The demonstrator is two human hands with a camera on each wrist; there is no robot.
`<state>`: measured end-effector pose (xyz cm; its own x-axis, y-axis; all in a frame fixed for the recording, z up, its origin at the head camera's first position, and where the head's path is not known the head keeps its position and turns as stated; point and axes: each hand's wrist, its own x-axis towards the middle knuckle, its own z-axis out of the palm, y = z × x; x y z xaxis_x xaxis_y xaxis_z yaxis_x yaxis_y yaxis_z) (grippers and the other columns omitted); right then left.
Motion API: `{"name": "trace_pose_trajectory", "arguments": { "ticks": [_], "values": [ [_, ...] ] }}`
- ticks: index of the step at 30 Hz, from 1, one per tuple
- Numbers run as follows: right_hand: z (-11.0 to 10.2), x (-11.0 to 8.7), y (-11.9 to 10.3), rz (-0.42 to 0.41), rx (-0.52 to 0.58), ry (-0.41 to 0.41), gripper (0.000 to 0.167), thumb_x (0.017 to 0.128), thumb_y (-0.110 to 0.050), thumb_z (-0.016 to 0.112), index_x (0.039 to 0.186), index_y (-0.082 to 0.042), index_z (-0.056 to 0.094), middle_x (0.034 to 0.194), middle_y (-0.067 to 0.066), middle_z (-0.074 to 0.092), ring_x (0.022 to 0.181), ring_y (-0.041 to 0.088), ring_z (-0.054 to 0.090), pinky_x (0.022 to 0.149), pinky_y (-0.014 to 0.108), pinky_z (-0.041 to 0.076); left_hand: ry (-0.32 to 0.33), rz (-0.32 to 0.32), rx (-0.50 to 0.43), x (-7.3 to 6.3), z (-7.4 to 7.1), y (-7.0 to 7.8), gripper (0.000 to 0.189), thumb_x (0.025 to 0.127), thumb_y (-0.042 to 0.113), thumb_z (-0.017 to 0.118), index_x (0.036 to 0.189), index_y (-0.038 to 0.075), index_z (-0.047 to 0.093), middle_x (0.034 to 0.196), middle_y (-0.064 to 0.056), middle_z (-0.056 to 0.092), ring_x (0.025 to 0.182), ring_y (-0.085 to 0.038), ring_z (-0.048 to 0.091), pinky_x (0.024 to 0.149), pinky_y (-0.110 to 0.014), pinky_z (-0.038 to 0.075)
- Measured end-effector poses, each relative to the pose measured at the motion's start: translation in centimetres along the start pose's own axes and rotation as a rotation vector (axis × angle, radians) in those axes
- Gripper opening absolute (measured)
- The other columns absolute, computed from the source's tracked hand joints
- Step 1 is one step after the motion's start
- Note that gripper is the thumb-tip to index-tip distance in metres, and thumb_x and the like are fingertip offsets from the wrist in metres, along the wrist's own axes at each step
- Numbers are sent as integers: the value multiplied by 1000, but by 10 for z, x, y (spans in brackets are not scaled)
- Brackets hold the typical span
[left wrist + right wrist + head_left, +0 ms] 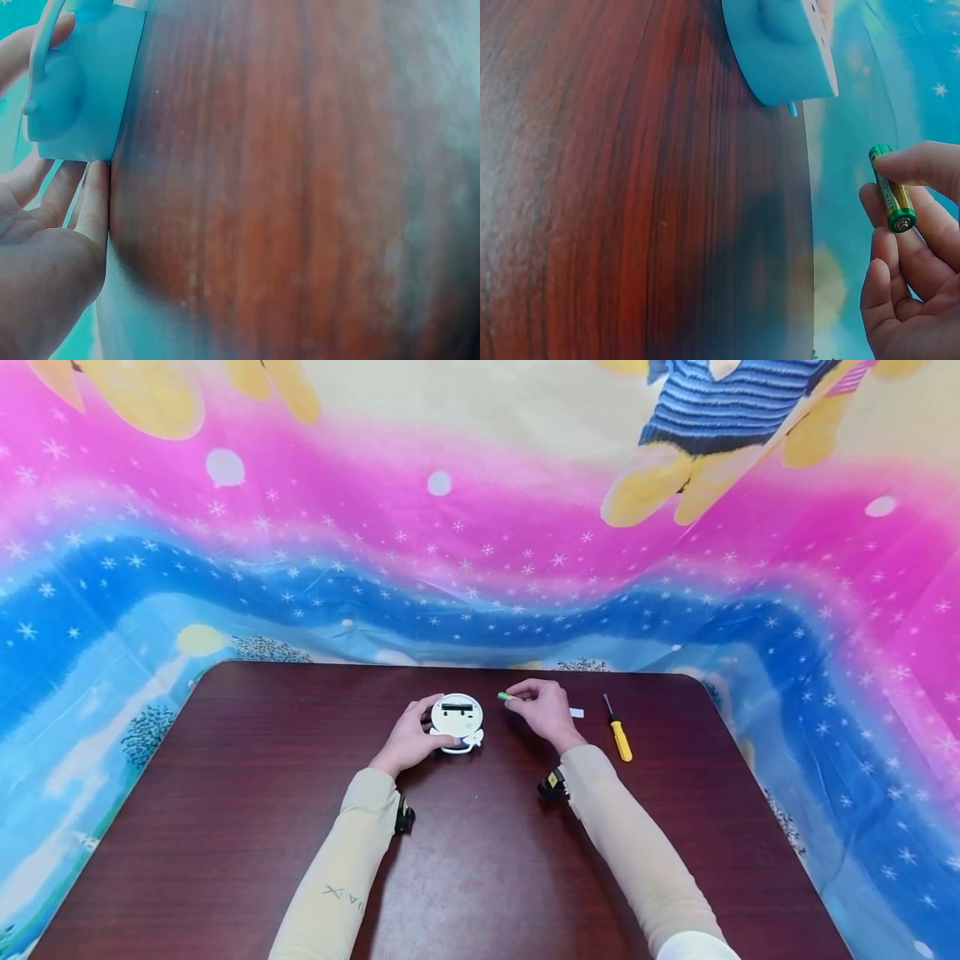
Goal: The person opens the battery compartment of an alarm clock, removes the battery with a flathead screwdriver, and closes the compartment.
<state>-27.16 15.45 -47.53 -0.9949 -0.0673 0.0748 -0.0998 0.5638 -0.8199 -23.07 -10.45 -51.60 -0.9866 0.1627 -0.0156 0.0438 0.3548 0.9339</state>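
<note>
A round white alarm clock (457, 717) lies with its back up, showing a dark oblong battery slot, small holes and a handle on the near side. My left hand (412, 737) grips it from the left, thumb on the near edge and fingers along the far left side. In the left wrist view the clock (90, 90) looks light blue against the fingers. My right hand (543, 708), to the right of the clock and apart from it, pinches a green and gold battery (892, 189) between thumb and fingers, one metal end showing.
A small white flat piece (576, 712) lies just right of my right hand. Farther right is a screwdriver (620, 739) with a yellow and black handle, its tip toward the back. The dark red-brown table (247, 793) ends at a patterned cloth backdrop (450, 602).
</note>
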Motion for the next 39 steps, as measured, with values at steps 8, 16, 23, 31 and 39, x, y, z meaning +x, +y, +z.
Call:
{"name": "trace_pose_trajectory", "arguments": {
  "ticks": [8, 16, 23, 31, 39],
  "values": [
    [-8, -6, 12, 13, 10, -22, 12, 86, -14, 83, 97, -12, 81, 89, 1, 75, 83, 19, 69, 77, 39, 55, -2, 1, -10, 0, 0, -1, 85, 79, 13, 88, 152, 10, 46, 138, -16, 46, 123, -33, 56, 102, -43, 47],
    [-18, -13, 21, 2, -16, -53, 12, 88, -17, 82, 98, -13, 80, 90, 1, 75, 83, 19, 70, 76, 39, 55, 7, 3, -2, 1, 0, -2, 85, 78, 13, 89, 152, 10, 46, 138, -16, 46, 122, -32, 56, 101, -42, 47],
    [-26, -18, 29, -5, -8, -74, 10, 88, -16, 81, 98, -14, 80, 90, 0, 75, 83, 19, 69, 75, 38, 56, 7, -1, 5, 1, 1, -2, 85, 78, 13, 88, 152, 11, 46, 139, -15, 45, 123, -32, 56, 101, -42, 47],
    [-33, -23, 38, 8, -22, -95, 11, 90, -16, 79, 101, -13, 80, 90, 2, 74, 79, 24, 63, 71, 38, 52, 9, 1, 5, 0, 1, -3, 85, 78, 13, 88, 152, 11, 46, 137, -15, 47, 122, -32, 56, 101, -43, 47],
    [-41, -24, 48, 23, -57, -101, 13, 91, -18, 79, 103, -15, 80, 94, 1, 73, 78, 24, 62, 71, 38, 51, 4, -1, -9, 1, 0, -2, 84, 79, 11, 87, 152, 11, 46, 138, -15, 45, 123, -32, 57, 101, -41, 48]
  ]
}}
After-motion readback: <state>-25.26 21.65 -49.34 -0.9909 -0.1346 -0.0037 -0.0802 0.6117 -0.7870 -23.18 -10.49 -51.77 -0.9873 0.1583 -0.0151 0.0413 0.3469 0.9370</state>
